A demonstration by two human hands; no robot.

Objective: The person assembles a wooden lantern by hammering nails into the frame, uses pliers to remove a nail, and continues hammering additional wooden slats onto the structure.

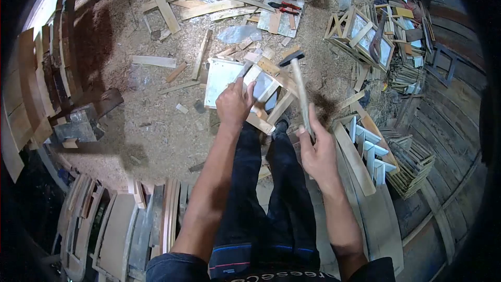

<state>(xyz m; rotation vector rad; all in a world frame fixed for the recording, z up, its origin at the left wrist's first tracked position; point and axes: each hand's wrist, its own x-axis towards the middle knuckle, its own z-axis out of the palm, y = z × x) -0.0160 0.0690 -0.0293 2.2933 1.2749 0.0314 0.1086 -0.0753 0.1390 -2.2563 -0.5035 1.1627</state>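
Observation:
My left hand (234, 101) is closed around a chisel-like tool (246, 68), whose far end is at the top of a small wooden frame (267, 95). In my right hand (318, 151), fingers wrapped round the wooden handle, is a hammer (301, 86); its dark head is raised beside the upper right part of the frame. The frame has pale crossing slats and lies near my feet, partly on a white board (219, 81). My left hand covers some of the frame's left side.
Loose wood strips (209, 8) and red-handled pliers (284, 7) lie on the sawdust-covered floor ahead. A wooden crate (360, 37) is at upper right, a white slatted piece (371, 151) to the right. Stacked boards stand at far left and lower left.

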